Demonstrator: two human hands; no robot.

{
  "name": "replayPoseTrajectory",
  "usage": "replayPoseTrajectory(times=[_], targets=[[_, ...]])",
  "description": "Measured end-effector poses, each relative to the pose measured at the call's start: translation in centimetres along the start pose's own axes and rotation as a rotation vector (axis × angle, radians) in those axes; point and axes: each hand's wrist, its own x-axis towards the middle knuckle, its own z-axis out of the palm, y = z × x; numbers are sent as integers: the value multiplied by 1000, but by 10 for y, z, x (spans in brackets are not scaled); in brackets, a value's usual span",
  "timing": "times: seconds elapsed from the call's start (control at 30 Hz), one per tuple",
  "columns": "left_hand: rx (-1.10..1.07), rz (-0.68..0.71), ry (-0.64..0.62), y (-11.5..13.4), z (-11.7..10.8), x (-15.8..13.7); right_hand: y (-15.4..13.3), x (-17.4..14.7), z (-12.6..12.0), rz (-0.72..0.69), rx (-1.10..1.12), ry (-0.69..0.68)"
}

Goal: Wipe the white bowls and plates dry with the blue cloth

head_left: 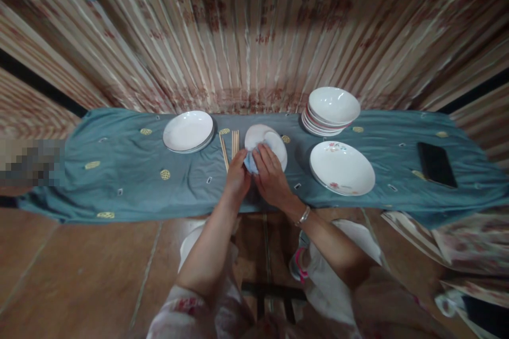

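A white dish (279, 142), tilted, is held in front of me over the middle of the table; I cannot tell whether it is a bowl or a small plate. My left hand (237, 173) grips its near left edge, thumb along the rim. A light blue cloth (251, 163) lies bunched against the dish. Over that cloth my right hand (271, 173) presses with bent fingers, partly hiding it. Just left of the dish lie several wooden chopsticks (235, 141), a couple of them (224, 150) set apart at an angle.
A blue-green patterned cloth (131, 169) covers the long, narrow table. Stacked plates (188, 131) stand left, a stack of bowls (334, 105) back right, and oval floral plates (342, 166) before them. A black phone-like object (436, 164) lies far right. Pleated curtains (238, 36) hang behind.
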Motion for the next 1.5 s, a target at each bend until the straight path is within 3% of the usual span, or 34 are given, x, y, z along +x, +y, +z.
replayPoseTrajectory(times=[0.17,0.47,0.8,0.93,1.03,1.23,1.5], targets=[[3,33,15,-1,9,-6,-3,15,-7,-35,3,63],[77,-6,-139,1,13,-23,1,33,-26,-4,67,122],[217,7,-282,6,17,-34,15,40,-37,236,342,137],[229,18,-285,5,16,-34,18,40,-40,280,381,137],[249,18,-283,5,15,-34,16,38,-44,217,388,103],[265,38,-329,2,14,-34,11,33,-55,-37,281,-31],[488,88,-382,-4,4,-30,12,38,-60,-87,87,-7]])
